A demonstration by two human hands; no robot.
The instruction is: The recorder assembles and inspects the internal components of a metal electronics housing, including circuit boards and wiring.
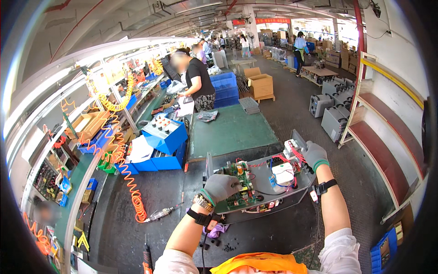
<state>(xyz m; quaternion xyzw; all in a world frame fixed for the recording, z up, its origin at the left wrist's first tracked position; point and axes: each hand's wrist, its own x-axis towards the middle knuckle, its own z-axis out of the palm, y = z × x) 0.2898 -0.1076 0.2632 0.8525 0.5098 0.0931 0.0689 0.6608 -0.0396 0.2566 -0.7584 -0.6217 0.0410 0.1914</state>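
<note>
A grey metal chassis (pixel 292 199) lies on the dark bench in front of me, with upright panels at both ends. Green circuit boards (pixel 246 185) fill its left part; a white plastic block (pixel 284 174) and red wires (pixel 285 158) sit at its right. My left hand (pixel 221 188), in a grey glove, is closed over the left end panel beside the boards. My right hand (pixel 315 155), gloved likewise, closes on the right end panel, next to the red wires and a small white part (pixel 290 147). Both hands hide their fingertips in part.
An electric screwdriver (pixel 162 213) on a coiled orange hose (pixel 138 201) lies left. Blue bins (pixel 166 137) stand beyond it. A purple cloth (pixel 216 231) and small black parts (pixel 229 247) lie near me. A co-worker (pixel 200 82) stands farther up the line; a shelf rack (pixel 383 123) is right.
</note>
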